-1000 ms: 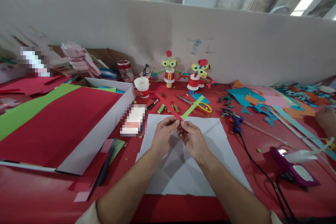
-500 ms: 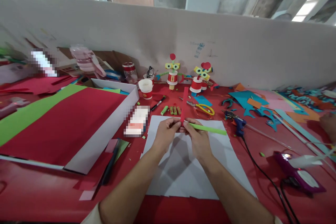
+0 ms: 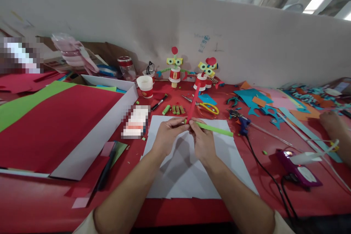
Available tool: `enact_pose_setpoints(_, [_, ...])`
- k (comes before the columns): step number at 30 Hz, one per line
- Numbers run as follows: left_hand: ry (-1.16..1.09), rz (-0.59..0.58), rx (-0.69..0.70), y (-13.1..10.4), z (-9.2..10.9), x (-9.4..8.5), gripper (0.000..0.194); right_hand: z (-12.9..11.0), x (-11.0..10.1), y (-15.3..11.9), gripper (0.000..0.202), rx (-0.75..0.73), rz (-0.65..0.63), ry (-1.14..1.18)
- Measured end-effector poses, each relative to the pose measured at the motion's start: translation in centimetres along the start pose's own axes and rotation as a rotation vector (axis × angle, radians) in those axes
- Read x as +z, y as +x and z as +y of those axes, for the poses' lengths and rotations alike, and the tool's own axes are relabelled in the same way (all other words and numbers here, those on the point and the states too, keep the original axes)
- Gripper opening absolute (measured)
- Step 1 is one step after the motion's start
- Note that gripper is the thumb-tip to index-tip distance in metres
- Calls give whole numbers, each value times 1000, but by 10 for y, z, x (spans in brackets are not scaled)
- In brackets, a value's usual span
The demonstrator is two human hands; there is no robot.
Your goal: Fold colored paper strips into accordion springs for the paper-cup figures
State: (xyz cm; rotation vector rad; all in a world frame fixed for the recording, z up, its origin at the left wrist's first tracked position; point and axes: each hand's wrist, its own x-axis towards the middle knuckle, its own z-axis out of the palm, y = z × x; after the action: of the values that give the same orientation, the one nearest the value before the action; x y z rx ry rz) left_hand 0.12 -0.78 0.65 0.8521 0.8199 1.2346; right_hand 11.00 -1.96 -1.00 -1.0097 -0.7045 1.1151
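Over white paper (image 3: 178, 175), my left hand (image 3: 168, 135) and my right hand (image 3: 202, 139) meet, fingertips pinched where two paper strips cross. The red strip (image 3: 194, 104) points up and away from me. A green strip (image 3: 216, 128) reaches out to the right past my right hand. Folded striped paper pieces (image 3: 178, 109) lie just beyond the paper sheet. Behind them stand two cup figures with yellow eyes, one with green arms (image 3: 174, 75) and one with red arms (image 3: 201, 80).
On the left is a white box (image 3: 109, 124) with red and green sheets. Yellow-handled pliers (image 3: 210, 108), a glue gun (image 3: 243, 124) with its cable, and a purple power strip (image 3: 298, 168) lie right. Another person's hand (image 3: 333, 124) is at the far right.
The view has shifted, so the table items appear lower-left to upper-left of before. The red strip now leans more to the right. The other person's hand shows more at the right.
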Motion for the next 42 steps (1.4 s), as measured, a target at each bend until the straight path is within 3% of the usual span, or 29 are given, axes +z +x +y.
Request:
enact_pose_setpoints(12, [-136,77,-108,5,-2,0,21,-2,4,-6,18,-18,2,-135])
enact_pose_setpoints(16, [-244,171,-173,13,3,-7,15,-9,-1,1,29,-80,-213,-194])
enact_pose_setpoints(18, [-275,196,-225,16,7,-10,11,-14,-6,8,26,-136,-342,-275])
enact_pose_setpoints(24, [-266,92,-299,16,11,-13,7,-25,-17,23,17,-223,-538,-287])
enact_pose_setpoints(30, [-212,56,-354,13,8,-9,6,-23,-17,25,6,-165,-472,-307])
enact_pose_setpoints(42, [-132,-49,-181,9,5,-12,20,-20,-23,29,10,-113,-425,-301])
